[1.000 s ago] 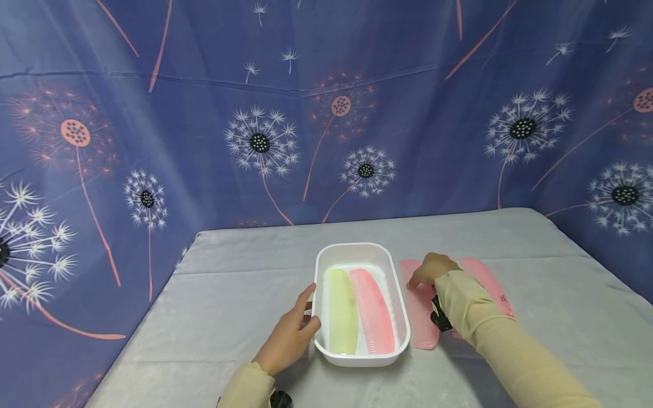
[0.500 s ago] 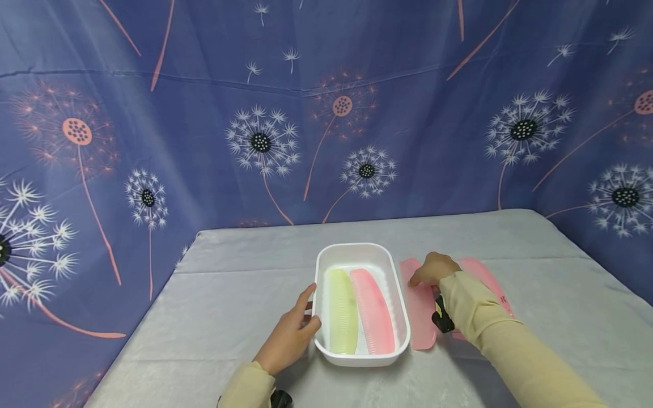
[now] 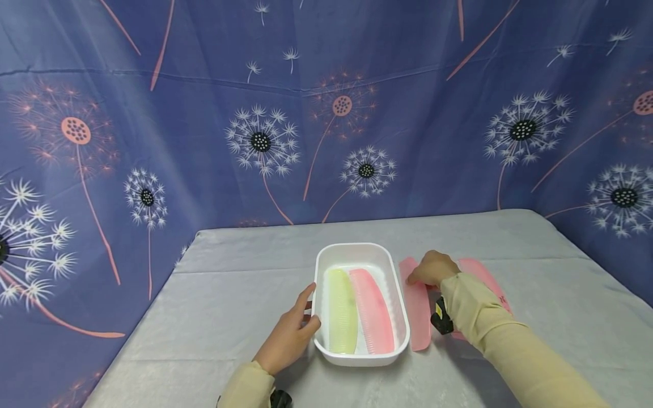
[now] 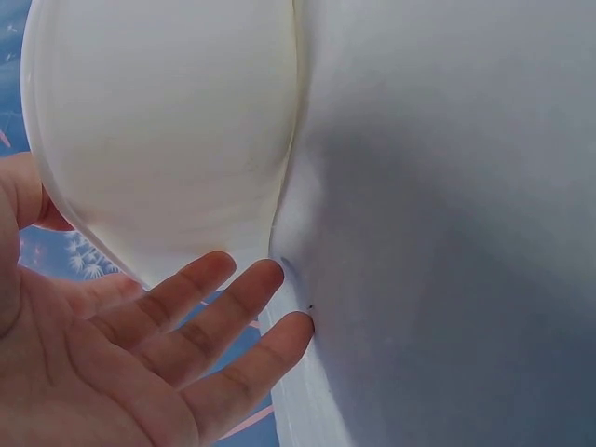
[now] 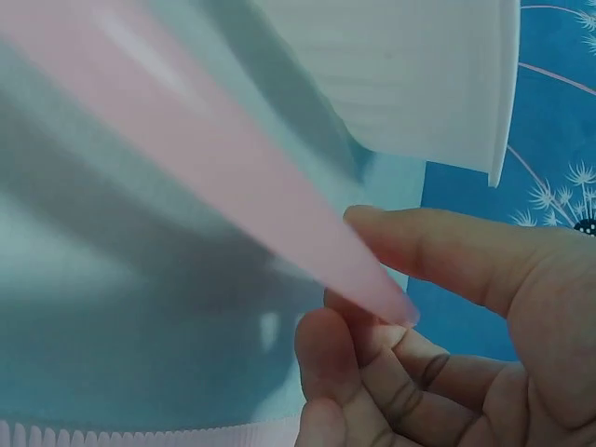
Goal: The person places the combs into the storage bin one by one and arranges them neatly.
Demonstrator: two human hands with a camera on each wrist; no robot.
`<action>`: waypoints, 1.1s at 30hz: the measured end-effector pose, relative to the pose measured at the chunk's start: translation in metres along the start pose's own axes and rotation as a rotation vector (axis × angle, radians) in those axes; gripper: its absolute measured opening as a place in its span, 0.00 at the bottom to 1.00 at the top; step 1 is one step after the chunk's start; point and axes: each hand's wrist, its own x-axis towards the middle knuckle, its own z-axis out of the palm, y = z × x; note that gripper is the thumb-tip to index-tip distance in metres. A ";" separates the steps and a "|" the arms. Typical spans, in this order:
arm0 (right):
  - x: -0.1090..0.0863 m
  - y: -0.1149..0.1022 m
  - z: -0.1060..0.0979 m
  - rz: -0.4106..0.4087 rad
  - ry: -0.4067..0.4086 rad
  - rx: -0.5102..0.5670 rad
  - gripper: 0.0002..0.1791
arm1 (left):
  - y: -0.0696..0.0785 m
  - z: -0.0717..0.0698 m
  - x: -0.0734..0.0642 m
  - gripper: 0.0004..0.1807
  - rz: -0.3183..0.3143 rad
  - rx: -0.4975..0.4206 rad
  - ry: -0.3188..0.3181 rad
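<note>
My right hand [image 3: 433, 269] pinches the far end of a pink comb [image 3: 420, 320] between thumb and fingers, just right of a white plastic tray [image 3: 362, 360]. In the right wrist view this comb [image 5: 223, 177] stands tilted up on its edge, over its shadow on the cloth. My left hand [image 3: 288, 337] rests against the tray's left side, its fingers [image 4: 247, 372] extended along the outer wall and the thumb near the rim. Inside the tray a light green comb [image 3: 343, 317] and another pink comb [image 3: 374, 317] lie side by side.
Another pink comb [image 3: 484, 275] lies on the grey cloth-covered table [image 3: 245, 300], partly hidden beneath the right sleeve. Behind the table hangs a blue curtain [image 3: 306, 141] with dandelion prints. Both wrists carry small black devices.
The pink comb in my right hand has tipped up from lying flatter, its near end shifting slightly left toward the tray. The left hand and tray stay where they were.
</note>
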 end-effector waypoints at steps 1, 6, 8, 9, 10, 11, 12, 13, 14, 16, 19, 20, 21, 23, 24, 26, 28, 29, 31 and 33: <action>0.000 0.000 0.000 0.000 0.001 -0.001 0.15 | 0.000 0.000 0.000 0.38 0.000 0.001 0.001; -0.001 0.000 0.000 -0.006 0.005 0.012 0.15 | 0.000 0.000 -0.001 0.38 -0.001 0.005 0.005; -0.002 0.000 0.000 -0.006 0.001 0.030 0.15 | 0.000 0.000 -0.001 0.39 -0.004 0.004 0.003; -0.002 -0.001 0.000 -0.008 0.000 0.040 0.15 | 0.001 0.000 -0.001 0.39 -0.006 0.004 0.002; -0.003 -0.001 -0.001 -0.012 -0.001 0.052 0.16 | 0.000 0.000 -0.001 0.39 -0.006 0.002 0.002; -0.003 -0.001 -0.001 -0.013 -0.004 0.062 0.16 | 0.000 0.000 -0.001 0.39 -0.007 0.001 0.001; -0.004 -0.001 -0.001 -0.018 -0.004 0.069 0.17 | 0.000 0.000 0.000 0.39 -0.007 0.000 0.001; -0.004 -0.002 0.000 -0.022 -0.003 0.073 0.18 | 0.000 0.000 0.000 0.39 -0.007 -0.001 0.002; -0.005 -0.002 0.000 -0.027 -0.002 0.078 0.19 | 0.000 0.000 0.000 0.39 -0.007 -0.001 0.001; -0.006 -0.004 -0.001 -0.035 0.001 0.089 0.20 | 0.000 0.000 0.000 0.39 -0.009 -0.001 0.000; -0.008 -0.006 -0.002 -0.046 0.006 0.092 0.20 | 0.000 0.000 0.000 0.39 -0.009 0.001 0.000; -0.009 -0.007 -0.003 -0.051 0.005 0.093 0.20 | 0.000 0.000 0.000 0.39 -0.007 0.003 0.002; -0.009 -0.008 -0.003 -0.057 0.003 0.094 0.19 | 0.000 0.000 0.000 0.39 -0.005 0.004 0.003; -0.011 -0.010 -0.004 -0.067 -0.002 0.088 0.20 | 0.000 0.000 -0.001 0.39 0.000 0.005 0.007; -0.011 -0.010 -0.005 -0.071 -0.006 0.090 0.20 | 0.000 0.000 -0.001 0.39 0.002 0.005 0.008; -0.012 -0.011 -0.007 -0.075 -0.017 0.088 0.20 | 0.000 0.000 -0.001 0.38 0.009 0.005 0.011; -0.013 -0.013 -0.009 -0.070 -0.030 0.095 0.19 | 0.000 0.000 -0.001 0.38 0.014 0.004 0.012; -0.013 -0.013 -0.010 -0.068 -0.036 0.103 0.19 | 0.000 0.000 -0.002 0.38 0.017 0.004 0.013; -0.013 -0.013 -0.011 -0.064 -0.048 0.116 0.19 | 0.000 0.000 -0.002 0.38 0.023 0.006 0.014; -0.014 -0.013 -0.014 -0.065 -0.055 0.137 0.19 | -0.001 0.000 -0.001 0.38 0.024 0.007 0.014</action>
